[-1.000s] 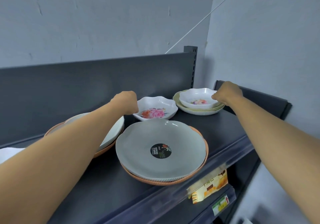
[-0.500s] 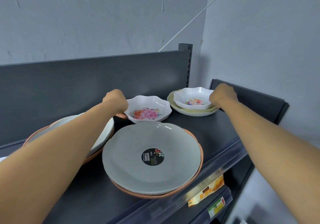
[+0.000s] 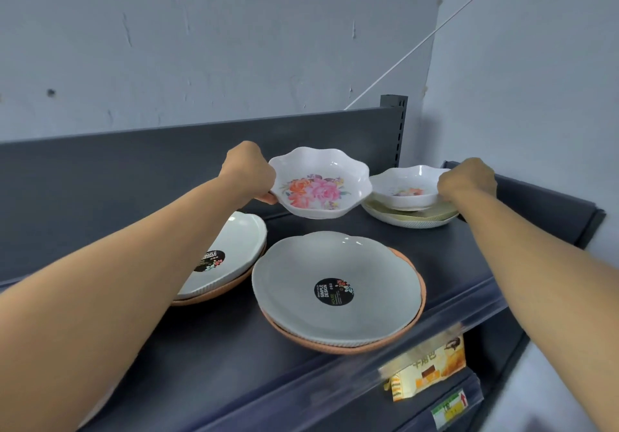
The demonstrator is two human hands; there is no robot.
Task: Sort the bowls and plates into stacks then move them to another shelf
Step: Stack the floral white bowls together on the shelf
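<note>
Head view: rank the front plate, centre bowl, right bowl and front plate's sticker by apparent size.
1. front plate
2. centre bowl, nearer the camera than the next, so true order is unsure
3. right bowl, partly hidden
4. sticker

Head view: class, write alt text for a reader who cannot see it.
A person's left hand holds a white floral bowl above a dark shelf, while the right hand grips a second floral bowl over a yellow-green plate. Two grey-on-orange plate stacks lie nearer.
</note>
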